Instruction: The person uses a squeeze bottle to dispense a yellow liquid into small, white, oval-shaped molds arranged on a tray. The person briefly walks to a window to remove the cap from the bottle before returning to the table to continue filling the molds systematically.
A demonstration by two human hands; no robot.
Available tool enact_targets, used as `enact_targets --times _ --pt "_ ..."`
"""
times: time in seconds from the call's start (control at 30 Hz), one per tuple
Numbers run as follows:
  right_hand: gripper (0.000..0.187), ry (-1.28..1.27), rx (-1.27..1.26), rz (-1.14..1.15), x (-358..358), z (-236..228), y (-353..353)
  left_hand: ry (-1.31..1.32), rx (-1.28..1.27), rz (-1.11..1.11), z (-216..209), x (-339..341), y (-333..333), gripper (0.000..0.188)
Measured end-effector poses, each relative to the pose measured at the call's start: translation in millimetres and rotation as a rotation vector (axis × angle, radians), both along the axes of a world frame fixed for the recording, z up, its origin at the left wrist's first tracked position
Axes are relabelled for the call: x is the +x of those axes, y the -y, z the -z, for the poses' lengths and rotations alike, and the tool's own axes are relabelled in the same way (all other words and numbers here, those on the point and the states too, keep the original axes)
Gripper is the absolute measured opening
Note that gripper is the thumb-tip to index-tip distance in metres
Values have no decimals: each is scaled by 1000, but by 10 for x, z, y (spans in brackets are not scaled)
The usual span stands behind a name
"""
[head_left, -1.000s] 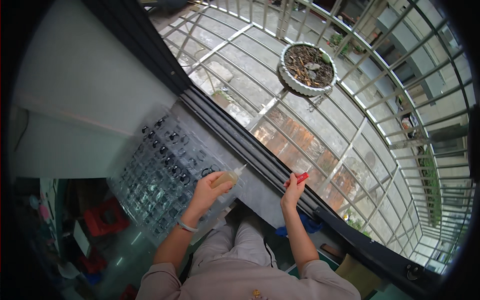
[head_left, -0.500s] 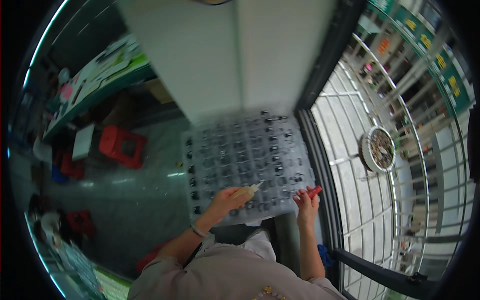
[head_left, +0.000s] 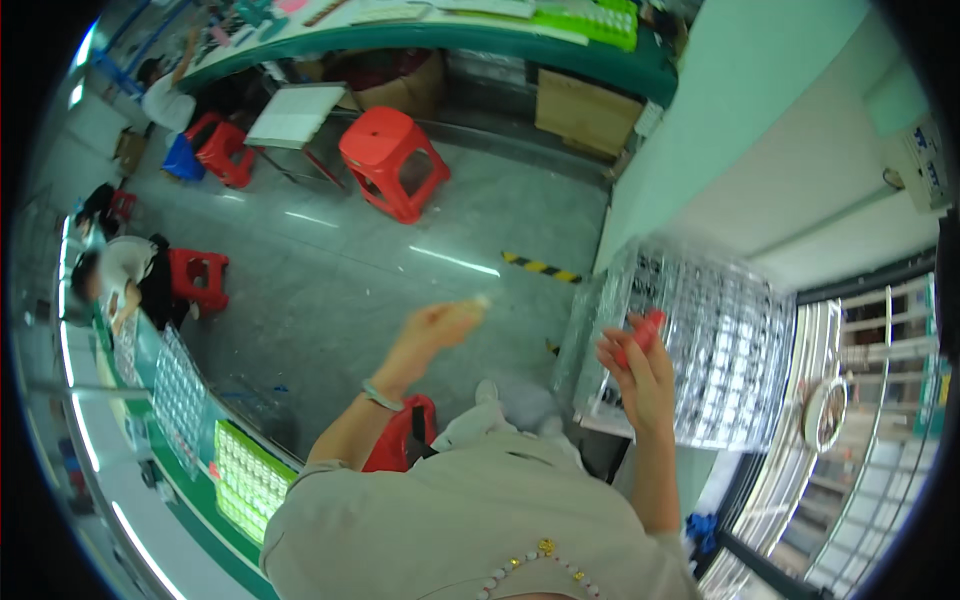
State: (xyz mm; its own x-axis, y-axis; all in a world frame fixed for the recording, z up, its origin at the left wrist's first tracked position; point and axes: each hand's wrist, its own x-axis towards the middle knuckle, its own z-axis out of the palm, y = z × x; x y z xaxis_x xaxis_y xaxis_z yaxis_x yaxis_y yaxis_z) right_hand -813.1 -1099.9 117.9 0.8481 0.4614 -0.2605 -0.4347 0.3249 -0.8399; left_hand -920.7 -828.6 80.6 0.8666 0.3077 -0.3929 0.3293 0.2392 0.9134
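My left hand (head_left: 432, 335), a bracelet at its wrist, is held out over the floor. It is closed round a small yellowish squeeze bottle (head_left: 472, 308), blurred here, with a pale tip at its far end. My right hand (head_left: 640, 375) is up in front of the near left part of the clear plastic trays (head_left: 735, 350). A small red cylinder (head_left: 648, 328) is between its thumb and fingers; its exact kind cannot be made out. Both hands are apart from each other.
Red stools stand ahead (head_left: 385, 140) and beside my legs (head_left: 420, 430). A green-edged workbench (head_left: 450, 40) runs along the far side. At left, a bench holds a bright green tray (head_left: 245, 475), and a person (head_left: 130, 275) sits there. Barred windows (head_left: 850, 400) lie right.
My view has swung left, away from the trays, which now appear at the right. The squeeze bottle has gone from over the trays to over the floor. Both hands keep their hold.
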Motion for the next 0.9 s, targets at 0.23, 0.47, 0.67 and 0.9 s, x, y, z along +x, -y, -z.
enact_targets --times 0.23,0.47,0.67,0.9 --pt "36 101 105 -261 244 -523 -1211 -4 -74 -221 180 -156 -853 33" --pt "35 93 67 -240 727 -222 -1994 -25 -124 -211 256 272 -1380 33" --pt "26 435 -468 -176 2089 1216 -2688 10 -100 -287 193 1001 -2265 36" --pt "20 58 -659 -236 3578 2107 -3848 48 -56 -509 107 1549 -3539 33"
